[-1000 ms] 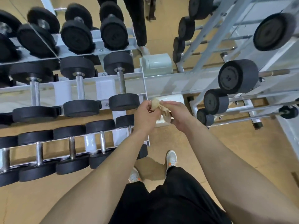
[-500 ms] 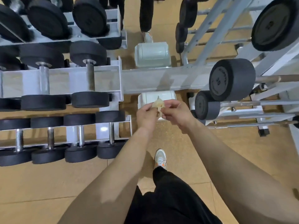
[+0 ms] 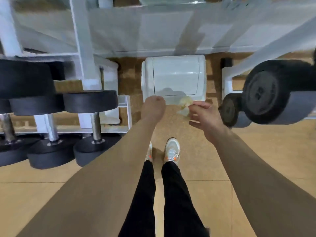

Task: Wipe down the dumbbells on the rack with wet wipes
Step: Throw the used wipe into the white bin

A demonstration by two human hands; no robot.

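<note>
The right hand (image 3: 203, 117) is pinching a crumpled wipe (image 3: 185, 106) above the white bin (image 3: 174, 76) at 12 o'clock; the left hand (image 3: 153, 108) is hanging fisted, empty.

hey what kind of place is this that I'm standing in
Most likely a gym's free-weight area: black dumbbells sit on a white metal rack, and a larger dumbbell rests on another rack to the right.

I can't see the big dumbbell (image 3: 273, 93) whole; the edge cuts it. The wipe (image 3: 185, 106) is blurry.
</note>
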